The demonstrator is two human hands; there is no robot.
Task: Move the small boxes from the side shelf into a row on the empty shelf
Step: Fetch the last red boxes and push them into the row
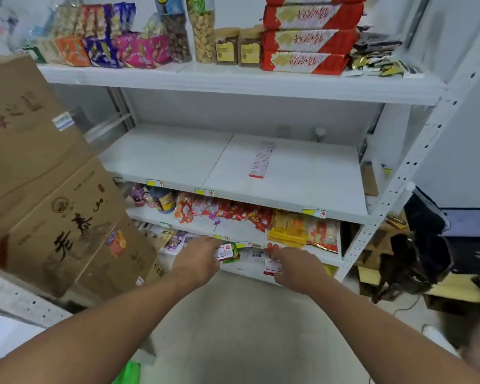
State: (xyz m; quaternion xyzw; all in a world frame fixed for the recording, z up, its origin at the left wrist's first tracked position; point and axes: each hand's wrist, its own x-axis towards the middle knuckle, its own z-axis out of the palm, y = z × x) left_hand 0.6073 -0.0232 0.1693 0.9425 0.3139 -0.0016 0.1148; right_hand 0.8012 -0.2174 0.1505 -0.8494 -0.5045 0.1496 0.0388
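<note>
Two small white-and-red boxes in hand, both low, in front of the bottom shelves: one box (224, 252) pinched in the left hand (197, 259), the other box (272, 266) under the curled fingers of the right hand (295, 268). Each grip looks clamped on its box, though motion blur hides the fingertips. A row of like boxes (262, 160) already runs front to back on the empty shelf (178, 159), right of its centre seam. I judge the step to be carrying this pair up to that row. To do it well I'd lift clear of the snack packets (291, 228) on the shelf between, then set each box touching the row's near end, square with its line, one hand at a time. Cardboard cartons (53, 189) crowd the left, so I'd keep the left elbow in.
</note>
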